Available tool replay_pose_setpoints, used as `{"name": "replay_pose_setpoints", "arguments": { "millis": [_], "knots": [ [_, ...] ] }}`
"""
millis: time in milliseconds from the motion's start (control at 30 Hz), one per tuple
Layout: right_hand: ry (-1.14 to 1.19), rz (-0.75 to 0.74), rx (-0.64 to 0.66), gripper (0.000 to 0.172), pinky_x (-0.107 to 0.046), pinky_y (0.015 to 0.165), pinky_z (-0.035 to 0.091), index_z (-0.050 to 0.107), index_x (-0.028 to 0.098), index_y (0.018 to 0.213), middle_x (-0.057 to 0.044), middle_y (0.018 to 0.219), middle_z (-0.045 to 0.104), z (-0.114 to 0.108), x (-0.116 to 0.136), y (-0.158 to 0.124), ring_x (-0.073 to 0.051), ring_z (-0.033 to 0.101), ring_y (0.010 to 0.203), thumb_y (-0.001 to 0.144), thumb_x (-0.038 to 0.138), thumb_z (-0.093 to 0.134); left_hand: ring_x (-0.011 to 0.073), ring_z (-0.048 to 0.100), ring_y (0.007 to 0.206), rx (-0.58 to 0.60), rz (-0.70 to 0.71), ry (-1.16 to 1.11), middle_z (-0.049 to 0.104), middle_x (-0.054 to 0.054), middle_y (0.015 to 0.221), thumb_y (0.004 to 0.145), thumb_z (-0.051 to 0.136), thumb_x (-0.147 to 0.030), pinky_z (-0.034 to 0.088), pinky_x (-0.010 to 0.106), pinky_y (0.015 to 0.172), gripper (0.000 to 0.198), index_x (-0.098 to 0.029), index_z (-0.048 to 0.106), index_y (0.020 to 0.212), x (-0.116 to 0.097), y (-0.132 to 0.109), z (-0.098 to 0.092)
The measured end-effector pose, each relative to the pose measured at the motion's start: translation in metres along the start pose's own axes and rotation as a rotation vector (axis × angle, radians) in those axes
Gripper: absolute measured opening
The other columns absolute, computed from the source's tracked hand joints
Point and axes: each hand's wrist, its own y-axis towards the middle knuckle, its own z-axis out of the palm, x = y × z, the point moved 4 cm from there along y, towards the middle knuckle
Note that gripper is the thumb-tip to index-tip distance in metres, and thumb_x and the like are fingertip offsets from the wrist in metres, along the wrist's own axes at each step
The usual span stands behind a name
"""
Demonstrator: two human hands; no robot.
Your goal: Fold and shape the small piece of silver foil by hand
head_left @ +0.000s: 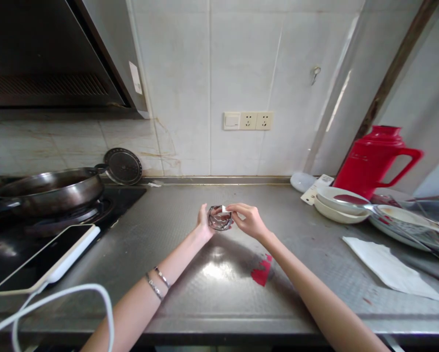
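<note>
Over the middle of the steel counter, my left hand [203, 223] grips a small clear glass dish [219, 224] with a faceted, dark-looking rim, its opening tilted towards me. My right hand [250, 221] is closed in a pinch on a small white piece [224, 209], perhaps folded tissue, at the dish's upper rim. Some fingers of my right hand are hidden behind the dish's right side. A torn red scrap [261, 272] lies on the counter below my right wrist.
At left are a gas stove with a steel pan [54, 190] and a phone [45, 259] on a white cable. To the right stand a red thermos [369, 156], stacked bowls [342, 210] and plates [413, 222]. A white napkin [388, 266] lies in front of them.
</note>
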Motion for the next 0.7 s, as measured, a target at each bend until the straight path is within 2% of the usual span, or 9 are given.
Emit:
{"name": "replay_pose_setpoints", "arguments": {
  "millis": [100, 233, 400, 533, 600, 700],
  "knots": [
    [-0.027, -0.013, -0.037, 0.025, -0.028, 0.072, 0.053, 0.067, 0.02, 0.086, -0.006, 0.084, 0.072, -0.002, 0.004, 0.001, -0.017, 0.068, 0.079, 0.078, 0.007, 0.047, 0.0282, 0.066, 0.059, -0.062, 0.144, 0.096, 0.069, 0.014, 0.068, 0.089, 0.031, -0.051, 0.052, 0.042, 0.057, 0.052, -0.01, 0.063, 0.084, -0.005, -0.008, 0.007],
    [-0.004, 0.02, -0.04, 0.023, -0.026, 0.064, 0.049, 0.068, 0.019, 0.079, -0.005, 0.073, 0.069, -0.007, 0.008, 0.004, -0.015, 0.064, 0.067, 0.077, 0.008, 0.047, 0.0281, 0.066, 0.056, -0.083, 0.201, 0.118, 0.067, 0.014, 0.061, 0.088, 0.03, -0.048, 0.052, 0.041, 0.054, 0.052, -0.009, 0.063, 0.076, -0.009, -0.012, 0.009],
    [0.103, 0.071, 0.065, 0.023, -0.027, 0.067, 0.047, 0.069, 0.019, 0.078, -0.004, 0.074, 0.07, -0.009, 0.012, 0.008, -0.016, 0.063, 0.069, 0.073, 0.009, 0.048, 0.0251, 0.065, 0.053, -0.077, 0.286, 0.078, 0.067, 0.012, 0.059, 0.087, 0.033, -0.047, 0.052, 0.037, 0.053, 0.05, -0.009, 0.063, 0.076, -0.014, -0.01, 0.005],
    [0.237, 0.228, 0.14, 0.022, -0.027, 0.07, 0.047, 0.071, 0.018, 0.076, -0.004, 0.075, 0.071, -0.007, 0.01, 0.009, -0.017, 0.063, 0.072, 0.075, 0.013, 0.049, 0.0251, 0.064, 0.052, -0.078, 0.318, 0.074, 0.068, 0.013, 0.06, 0.087, 0.033, -0.045, 0.051, 0.037, 0.051, 0.047, -0.01, 0.062, 0.074, -0.013, -0.007, 0.004],
    [0.3, 0.356, 0.101, 0.021, -0.027, 0.069, 0.047, 0.071, 0.017, 0.078, -0.005, 0.077, 0.072, -0.006, 0.002, 0.009, -0.018, 0.064, 0.074, 0.078, 0.019, 0.049, 0.0261, 0.065, 0.053, -0.079, 0.34, 0.079, 0.068, 0.014, 0.061, 0.087, 0.032, -0.045, 0.051, 0.038, 0.052, 0.047, -0.01, 0.061, 0.073, -0.013, -0.008, 0.004],
    [0.307, 0.491, -0.087, 0.024, -0.028, 0.07, 0.048, 0.068, 0.016, 0.089, -0.007, 0.087, 0.072, -0.01, -0.018, 0.007, -0.02, 0.064, 0.079, 0.081, 0.03, 0.051, 0.027, 0.066, 0.055, -0.049, 0.327, 0.09, 0.068, 0.014, 0.062, 0.086, 0.034, -0.046, 0.052, 0.039, 0.053, 0.046, -0.01, 0.061, 0.076, -0.012, -0.009, 0.006]
  ]
}}
